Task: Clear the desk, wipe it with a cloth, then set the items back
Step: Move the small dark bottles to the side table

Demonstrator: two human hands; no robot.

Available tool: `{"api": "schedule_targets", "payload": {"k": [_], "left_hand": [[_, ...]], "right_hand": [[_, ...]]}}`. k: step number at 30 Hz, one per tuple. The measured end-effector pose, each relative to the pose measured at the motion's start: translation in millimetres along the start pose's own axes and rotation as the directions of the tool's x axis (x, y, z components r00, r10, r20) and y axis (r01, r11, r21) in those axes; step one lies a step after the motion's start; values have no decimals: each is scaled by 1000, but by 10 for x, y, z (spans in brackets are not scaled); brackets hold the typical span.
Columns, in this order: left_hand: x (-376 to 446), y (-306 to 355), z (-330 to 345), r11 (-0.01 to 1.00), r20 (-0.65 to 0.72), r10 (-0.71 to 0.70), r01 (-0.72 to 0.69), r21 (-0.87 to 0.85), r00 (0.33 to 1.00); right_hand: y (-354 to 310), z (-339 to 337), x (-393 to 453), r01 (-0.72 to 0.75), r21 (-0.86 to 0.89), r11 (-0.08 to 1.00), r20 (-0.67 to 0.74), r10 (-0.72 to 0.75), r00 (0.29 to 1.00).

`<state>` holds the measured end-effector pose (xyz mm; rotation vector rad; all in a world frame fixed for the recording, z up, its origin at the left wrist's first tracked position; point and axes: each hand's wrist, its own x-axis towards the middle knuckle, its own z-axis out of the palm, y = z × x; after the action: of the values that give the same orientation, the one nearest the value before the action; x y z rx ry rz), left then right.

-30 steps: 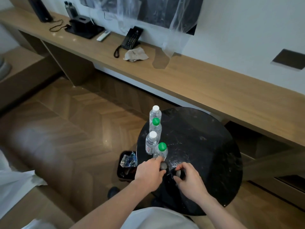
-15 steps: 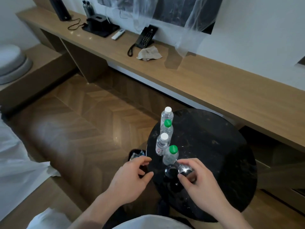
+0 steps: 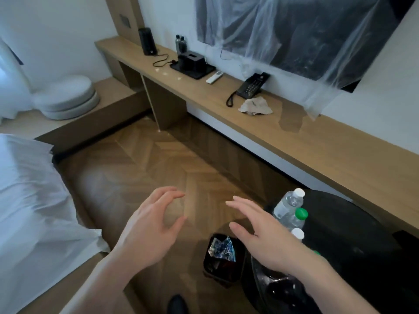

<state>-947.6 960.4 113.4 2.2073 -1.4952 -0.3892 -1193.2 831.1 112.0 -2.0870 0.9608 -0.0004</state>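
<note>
A long wooden desk (image 3: 317,155) runs along the wall. On it lie a crumpled beige cloth (image 3: 255,106), a black telephone (image 3: 249,87), a white remote (image 3: 214,77) and a black tray (image 3: 192,68) with a box. Several water bottles (image 3: 289,203) stand at the left edge of a round black table (image 3: 351,234) at the lower right. My left hand (image 3: 149,225) hovers over the floor with fingers loosely spread, holding nothing. My right hand (image 3: 267,236) hangs beside the bottles with straight fingers, holding nothing and partly hiding the nearest bottles.
A small black bin (image 3: 223,257) with wrappers stands on the wooden floor by the round table. A bed with white sheets (image 3: 29,200) fills the left. A black speaker (image 3: 147,41) and two dark bottles (image 3: 180,43) stand at the desk's far end. Plastic sheeting covers the wall screen (image 3: 294,30).
Both hands have let go of the small objects on the round table and lifted away to the left. The view has swung left toward the desk and bed.
</note>
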Motion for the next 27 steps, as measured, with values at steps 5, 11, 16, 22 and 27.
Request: {"api": "schedule_targets", "payload": {"k": [5, 11, 16, 22, 27], "left_hand": [[38, -812, -417, 997, 21, -51, 50, 53, 998], [361, -1441, -945, 990, 39, -66, 60, 128, 997], [969, -1626, -1225, 992, 20, -27, 24, 122, 999], [1920, -1843, -1403, 989, 26, -23, 19, 149, 999], [2787, -2073, -1598, 978, 33, -64, 56, 199, 997]], "right_hand": [[-524, 156, 597, -18, -105, 994, 66, 25, 998], [-1101, 183, 1184, -50, -163, 985, 83, 65, 994], [-1391, 13, 1739, -54, -202, 978, 65, 68, 996], [-1511, -271, 2747, -42, -180, 983, 50, 52, 997], [-1591, -535, 3683, -32, -164, 986, 83, 46, 995]]}}
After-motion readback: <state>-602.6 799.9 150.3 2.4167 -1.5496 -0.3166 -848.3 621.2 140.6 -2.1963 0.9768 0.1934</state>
